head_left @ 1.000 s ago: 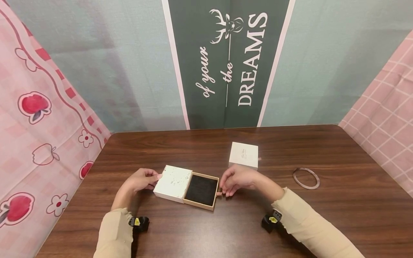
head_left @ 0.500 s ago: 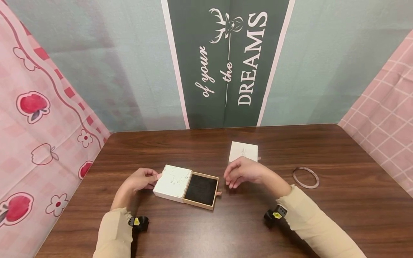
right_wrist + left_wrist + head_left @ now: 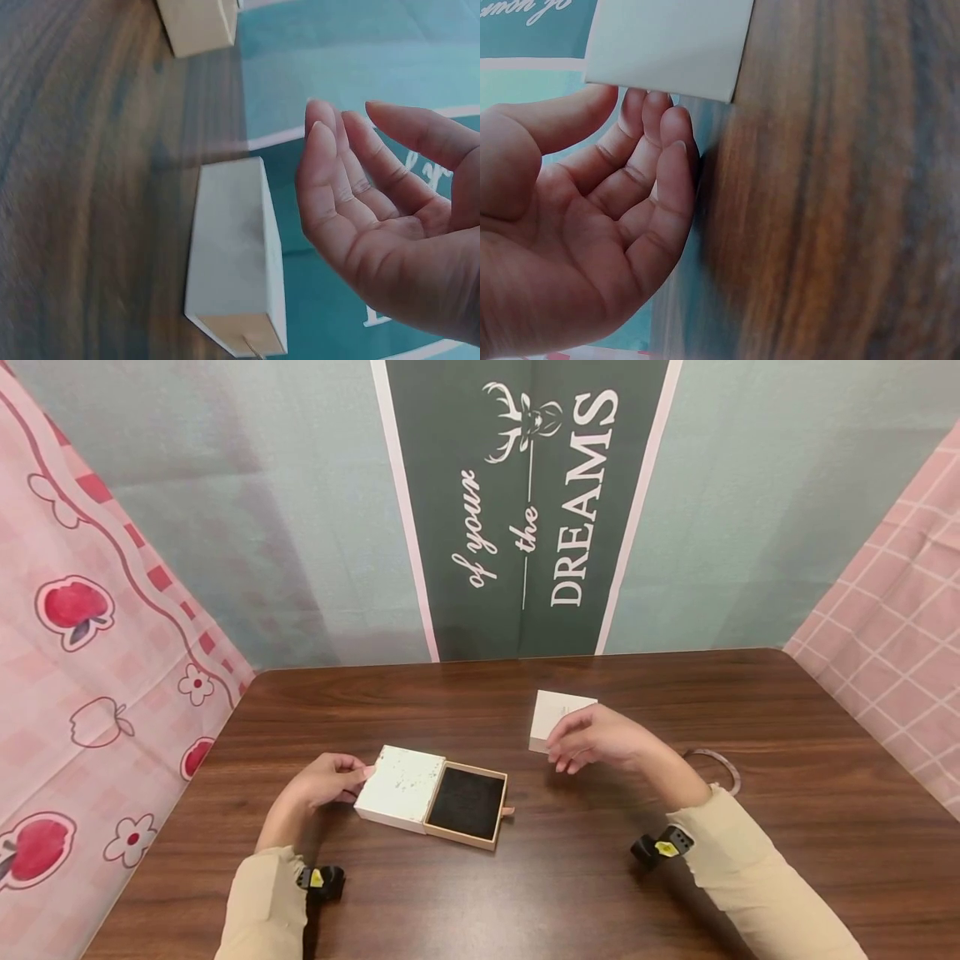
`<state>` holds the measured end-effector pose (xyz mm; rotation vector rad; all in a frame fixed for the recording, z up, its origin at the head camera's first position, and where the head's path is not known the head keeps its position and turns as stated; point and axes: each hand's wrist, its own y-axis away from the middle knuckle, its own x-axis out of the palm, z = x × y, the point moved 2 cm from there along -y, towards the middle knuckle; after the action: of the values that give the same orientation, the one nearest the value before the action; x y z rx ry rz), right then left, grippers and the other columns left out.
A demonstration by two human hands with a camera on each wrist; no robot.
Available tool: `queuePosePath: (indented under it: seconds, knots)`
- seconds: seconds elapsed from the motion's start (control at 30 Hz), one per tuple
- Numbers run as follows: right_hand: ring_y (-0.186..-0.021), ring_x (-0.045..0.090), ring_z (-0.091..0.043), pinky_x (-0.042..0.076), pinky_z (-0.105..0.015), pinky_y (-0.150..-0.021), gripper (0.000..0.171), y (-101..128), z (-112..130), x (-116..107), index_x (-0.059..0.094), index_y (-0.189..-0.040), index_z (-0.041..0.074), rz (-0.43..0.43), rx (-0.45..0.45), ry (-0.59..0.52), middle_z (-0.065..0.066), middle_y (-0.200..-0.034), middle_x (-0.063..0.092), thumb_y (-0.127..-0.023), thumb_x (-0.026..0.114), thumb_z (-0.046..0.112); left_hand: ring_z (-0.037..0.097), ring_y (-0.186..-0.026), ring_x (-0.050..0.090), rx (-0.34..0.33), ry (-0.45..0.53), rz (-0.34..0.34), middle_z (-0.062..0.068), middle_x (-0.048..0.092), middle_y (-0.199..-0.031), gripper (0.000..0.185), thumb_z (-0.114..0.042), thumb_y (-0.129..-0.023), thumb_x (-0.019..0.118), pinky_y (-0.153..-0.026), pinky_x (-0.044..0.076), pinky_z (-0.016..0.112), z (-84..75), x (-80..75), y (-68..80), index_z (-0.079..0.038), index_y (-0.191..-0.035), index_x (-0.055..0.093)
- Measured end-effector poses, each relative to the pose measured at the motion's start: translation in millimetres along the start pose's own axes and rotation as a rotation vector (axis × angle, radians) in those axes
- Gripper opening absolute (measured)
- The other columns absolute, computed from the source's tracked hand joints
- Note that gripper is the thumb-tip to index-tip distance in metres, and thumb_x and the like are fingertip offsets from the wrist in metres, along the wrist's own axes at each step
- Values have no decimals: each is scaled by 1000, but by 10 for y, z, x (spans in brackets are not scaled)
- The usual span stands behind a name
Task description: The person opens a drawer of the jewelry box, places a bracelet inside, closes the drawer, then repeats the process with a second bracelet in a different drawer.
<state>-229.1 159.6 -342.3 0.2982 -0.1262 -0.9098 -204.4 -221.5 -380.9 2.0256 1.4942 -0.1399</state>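
Observation:
A white speckled sleeve box (image 3: 401,787) lies on the brown wooden table (image 3: 525,893), with its tan drawer (image 3: 467,802) slid out to the right and showing a black lining. My left hand (image 3: 330,781) rests at the sleeve's left end, thumb and fingertips (image 3: 660,112) touching the sleeve (image 3: 667,45) with loosely bent fingers. My right hand (image 3: 592,739) hovers empty, its fingers relaxed, just in front of a small white box (image 3: 551,714). In the right wrist view the small white box (image 3: 236,255) lies left of the open palm (image 3: 390,202), not touching it.
A thin ring-shaped bangle (image 3: 726,768) lies on the table at the right, partly hidden by my right forearm. Printed cloth walls enclose the table at the back and on both sides. The drawer's corner (image 3: 199,26) shows beyond the small box.
My right hand has let go of the drawer's right end and moved up and to the right, to the small white box. The left hand and sleeve box have stayed put.

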Motion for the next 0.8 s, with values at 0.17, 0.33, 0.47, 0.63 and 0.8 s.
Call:
queuePosePath:
  seconds: [0.17,0.33,0.47,0.63,0.8]
  knots:
    - [-70,62,-23,53,-36,-65,16,79,37,-146,58,-96,-14,-47,-28,25,-20,-83,63,-85,57,-2,16,-70,54,-3,1,-5,7,55,-78,25,-18,-90,59,-68,51,33,3,4,-3,7,-92,58]
    - [-73,62,-22,53,-36,-68,25,171,77,-287,53,-102,-19,-105,-27,32,-16,-84,64,-85,59,0,16,-70,54,-8,1,-11,7,55,-78,25,-18,-90,59,-68,51,33,6,6,-5,7,-91,58]
    - [-74,62,-23,53,-34,-68,15,256,113,-380,61,-96,-10,-146,-23,28,-16,-85,65,-84,61,0,16,-70,54,-13,-1,-14,7,55,-78,25,-19,-90,59,-67,51,33,6,8,-6,7,-91,58]
    - [-76,63,-24,53,-34,-69,9,361,166,-488,64,-93,-3,-174,-42,29,-15,-86,66,-84,61,-1,16,-69,54,-12,3,-11,7,55,-77,25,-18,-90,59,-67,51,32,9,10,-9,6,-90,58]
    - [-80,64,-25,53,-35,-70,10,456,163,-625,65,-93,2,-201,-68,44,-15,-88,66,-87,58,1,16,-70,54,-8,4,-6,7,55,-78,26,-19,-90,58,-67,51,33,15,10,-11,7,-91,58]
